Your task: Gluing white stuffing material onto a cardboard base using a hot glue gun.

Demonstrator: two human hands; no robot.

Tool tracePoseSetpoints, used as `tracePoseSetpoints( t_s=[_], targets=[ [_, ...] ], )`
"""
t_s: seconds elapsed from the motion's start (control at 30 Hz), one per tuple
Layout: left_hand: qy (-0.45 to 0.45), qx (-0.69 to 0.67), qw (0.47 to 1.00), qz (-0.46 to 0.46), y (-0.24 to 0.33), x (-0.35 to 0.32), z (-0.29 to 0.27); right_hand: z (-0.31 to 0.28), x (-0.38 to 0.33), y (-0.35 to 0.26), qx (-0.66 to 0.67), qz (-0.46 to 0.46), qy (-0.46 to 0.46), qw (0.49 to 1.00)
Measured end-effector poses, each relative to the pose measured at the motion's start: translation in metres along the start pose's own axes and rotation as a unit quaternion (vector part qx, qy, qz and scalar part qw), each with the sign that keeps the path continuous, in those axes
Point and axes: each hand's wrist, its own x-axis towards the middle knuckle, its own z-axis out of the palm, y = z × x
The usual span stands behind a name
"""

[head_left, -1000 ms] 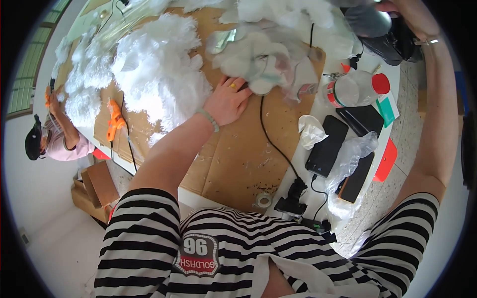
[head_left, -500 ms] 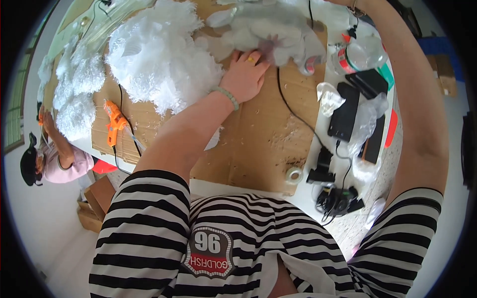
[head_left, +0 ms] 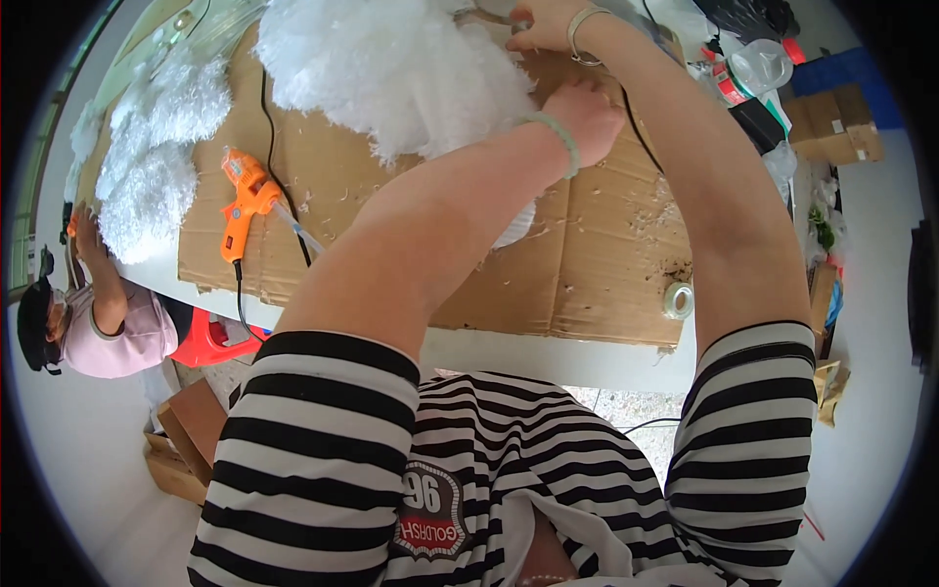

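Note:
My left hand (head_left: 587, 119), with a green bead bracelet at the wrist, is low over the brown cardboard sheet (head_left: 611, 259). Its fingers are curled, and what they may hold is hidden. At the far edge of the view, my right hand (head_left: 550, 25), wearing a bangle, has thumb and fingers drawn together by a thin greyish piece that I cannot make out. A big heap of fluffy white fibre (head_left: 391, 73) lies just left of both hands. Closer to me on the left, an orange hot glue gun (head_left: 246, 203) with a clear glue stick rests on the cardboard.
A tape roll (head_left: 677, 300) sits at the cardboard's near right corner. More white fibre clumps (head_left: 147, 201) lie at left, near a co-worker in a pink shirt (head_left: 122, 333). A clear bottle (head_left: 758, 68) and cardboard boxes (head_left: 836, 122) are at right. Black cables cross the table.
My right hand has come in from the far right toward the left hand. My left hand has left the translucent plastic and its fingers have curled. The view has shifted.

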Motion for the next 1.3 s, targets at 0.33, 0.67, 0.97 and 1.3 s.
tracePoseSetpoints(
  t_s=[0.33,0.67,0.97,1.3],
  targets=[
    [0.052,-0.246,0.966,0.062,-0.024,-0.097,-0.153,0.007,0.009,0.026,-0.027,0.191,-0.003,0.981],
    [0.159,-0.333,0.917,-0.148,-0.021,-0.206,-0.137,0.002,-0.102,0.177,0.290,0.135,0.147,0.936],
    [0.249,-0.433,0.853,-0.153,0.024,-0.213,-0.102,0.019,-0.208,-0.064,0.507,0.127,0.194,0.830],
    [0.187,-0.705,0.669,-0.145,0.087,-0.232,-0.108,0.037,-0.279,-0.165,0.532,0.060,0.168,0.828]
  ],
)
